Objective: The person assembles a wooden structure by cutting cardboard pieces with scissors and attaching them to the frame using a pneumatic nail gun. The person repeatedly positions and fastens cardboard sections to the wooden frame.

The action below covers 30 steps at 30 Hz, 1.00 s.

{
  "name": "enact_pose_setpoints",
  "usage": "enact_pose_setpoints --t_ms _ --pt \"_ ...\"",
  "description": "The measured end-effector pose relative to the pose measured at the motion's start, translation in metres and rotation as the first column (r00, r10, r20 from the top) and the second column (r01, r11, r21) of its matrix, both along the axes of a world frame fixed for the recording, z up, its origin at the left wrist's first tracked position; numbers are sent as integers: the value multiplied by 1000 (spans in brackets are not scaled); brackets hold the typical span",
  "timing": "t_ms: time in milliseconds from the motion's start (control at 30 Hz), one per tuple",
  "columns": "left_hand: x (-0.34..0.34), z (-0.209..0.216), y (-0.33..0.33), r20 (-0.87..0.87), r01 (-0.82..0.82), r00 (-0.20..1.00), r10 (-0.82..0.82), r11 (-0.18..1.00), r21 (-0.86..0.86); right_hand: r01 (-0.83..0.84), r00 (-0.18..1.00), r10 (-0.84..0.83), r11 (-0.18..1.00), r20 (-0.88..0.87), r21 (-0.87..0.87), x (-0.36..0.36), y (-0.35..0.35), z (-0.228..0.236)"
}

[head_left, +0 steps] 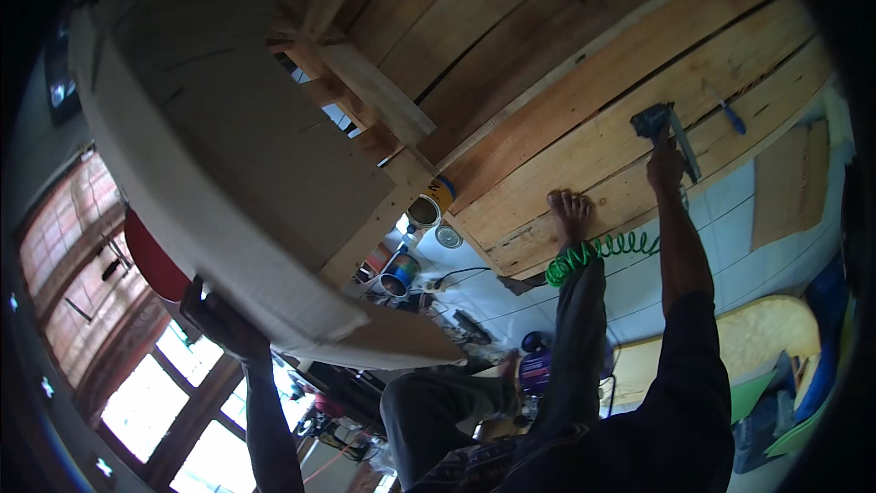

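Observation:
My right hand (667, 164) is closed around the handle of a dark staple gun (650, 120), held low over the wooden planks (566, 164). A green coiled air hose (584, 260) runs beside my right forearm and across my lower leg. At the left, a large padded panel (210, 192) covered in pale cloth stands tilted, with a brown board on its inner face. My left hand (228, 324) grips its outer edge; the fingers are dark and partly hidden. My bare foot (572, 210) rests on the planks.
A blue-handled screwdriver-like tool (733, 117) lies on the planks. Cans (424, 210), a purple machine (536, 370) and clutter sit below on white tiles. A yellow foam piece (766, 333) lies at the right, a cardboard sheet (790, 187) above it. Bright windows (146, 402) are at lower left.

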<state>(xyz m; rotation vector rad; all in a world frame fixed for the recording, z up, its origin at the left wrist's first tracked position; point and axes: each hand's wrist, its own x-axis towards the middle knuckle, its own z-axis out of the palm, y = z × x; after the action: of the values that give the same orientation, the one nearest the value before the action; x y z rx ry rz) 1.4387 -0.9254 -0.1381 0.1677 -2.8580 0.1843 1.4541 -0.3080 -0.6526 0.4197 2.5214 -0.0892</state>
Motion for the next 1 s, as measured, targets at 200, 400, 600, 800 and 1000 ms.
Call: enact_pose_setpoints --t_ms 200,400,600,800,1000 --pt "8 4 -27 -5 -103 995 104 991 84 69 997 -70 996 -14 -56 41 -12 -1" --pt "6 -3 -21 -20 -70 997 72 994 86 215 906 -366 832 -214 -512 95 -59 86" --pt "0 -6 1 -79 -61 994 73 987 151 367 758 -626 642 -184 -673 74 -87 154" --pt "3 -9 5 -148 -88 979 141 945 316 62 732 -555 632 -395 -773 -45 -106 293" --pt "4 -2 -4 -140 125 988 -70 891 437 -113 572 -529 707 -628 -698 -41 -229 503"
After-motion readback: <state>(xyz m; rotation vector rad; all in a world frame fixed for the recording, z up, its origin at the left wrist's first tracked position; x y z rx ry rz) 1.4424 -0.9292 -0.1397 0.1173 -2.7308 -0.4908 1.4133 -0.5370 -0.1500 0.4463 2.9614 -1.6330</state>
